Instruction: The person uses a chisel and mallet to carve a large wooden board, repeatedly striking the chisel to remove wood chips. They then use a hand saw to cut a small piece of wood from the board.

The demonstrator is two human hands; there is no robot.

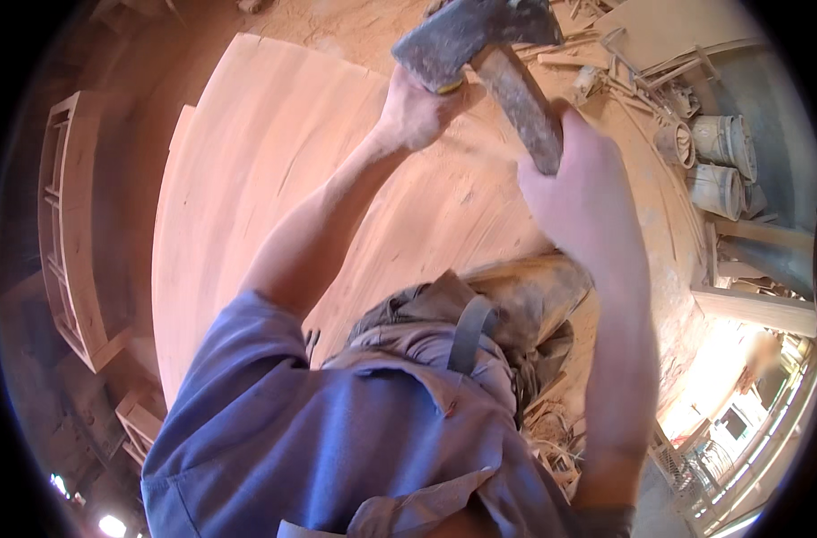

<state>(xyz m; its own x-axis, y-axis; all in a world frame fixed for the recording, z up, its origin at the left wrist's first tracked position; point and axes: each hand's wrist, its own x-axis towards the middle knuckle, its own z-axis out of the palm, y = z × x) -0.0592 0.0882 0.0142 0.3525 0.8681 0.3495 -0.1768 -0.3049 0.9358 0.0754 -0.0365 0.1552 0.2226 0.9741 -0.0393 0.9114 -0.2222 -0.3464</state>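
My right hand [581, 184] is closed round the wooden handle of a hatchet [467, 40]. The hatchet's dark, worn metal head is at the top of the view, just above my left hand [416, 115]. My left hand is closed over the board, and a bit of yellow [449, 88] shows at its far side. The hatchet head hides most of whatever is in that grip. Beneath both hands lies a broad, pale reddish wooden board [256, 152], with sawdust on its surface.
Several whitish buckets [718, 188] stand at the right, near a pile of wood scraps [637, 81]. A wooden frame [81, 242] stands at the far left. Wood shavings [552, 439] lie on the floor near my legs. A wooden beam [758, 309] juts in at the right.
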